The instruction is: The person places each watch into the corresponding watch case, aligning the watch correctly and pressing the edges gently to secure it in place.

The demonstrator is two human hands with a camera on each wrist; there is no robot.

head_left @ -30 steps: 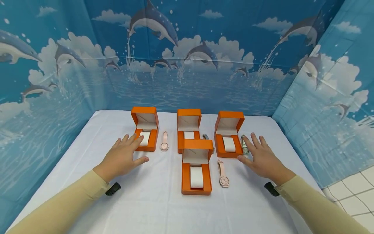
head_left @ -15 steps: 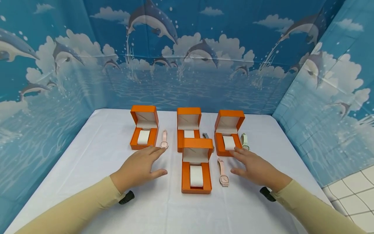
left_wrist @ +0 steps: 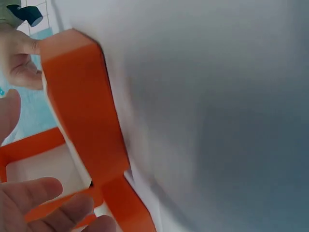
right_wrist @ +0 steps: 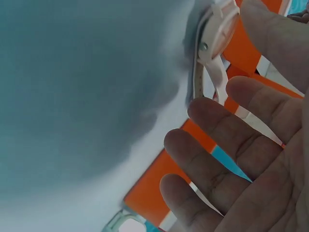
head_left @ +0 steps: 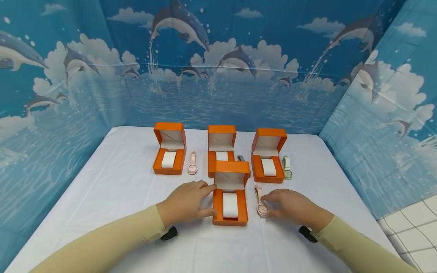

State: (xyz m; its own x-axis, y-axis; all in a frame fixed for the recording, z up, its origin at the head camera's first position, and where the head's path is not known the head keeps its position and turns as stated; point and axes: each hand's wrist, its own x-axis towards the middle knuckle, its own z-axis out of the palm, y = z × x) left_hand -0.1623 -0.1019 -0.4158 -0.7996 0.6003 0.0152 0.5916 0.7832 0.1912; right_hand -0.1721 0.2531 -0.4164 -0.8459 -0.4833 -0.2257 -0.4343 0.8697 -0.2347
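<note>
An orange watch box (head_left: 241,204) with its lid raised and a white cushion (head_left: 230,205) inside stands front and centre in the head view. My left hand (head_left: 186,203) is at its left side, thumb and fingers spread close to the wall; the left wrist view shows the box side (left_wrist: 82,96) past the fingertips. Right of the box lies a pink watch (head_left: 262,209), its strap pointing away from me. Around its near right side, my right hand (head_left: 293,206) hovers with fingers apart. In the right wrist view the watch (right_wrist: 217,38) sits just beyond those fingers, ungripped.
Behind stand three more raised-lid orange boxes: left (head_left: 178,163), middle (head_left: 211,159) and right (head_left: 280,170). Beside them lie another pink watch (head_left: 192,168), a partly hidden grey-strapped watch (head_left: 241,157) and a pale green watch (head_left: 287,170). A white cloth (head_left: 119,178) covers the table.
Both hands have come inward and nearer to me: the left from the far left box to the front box's side, the right from the far right box to the front pink watch. Boxes and watches stay put.
</note>
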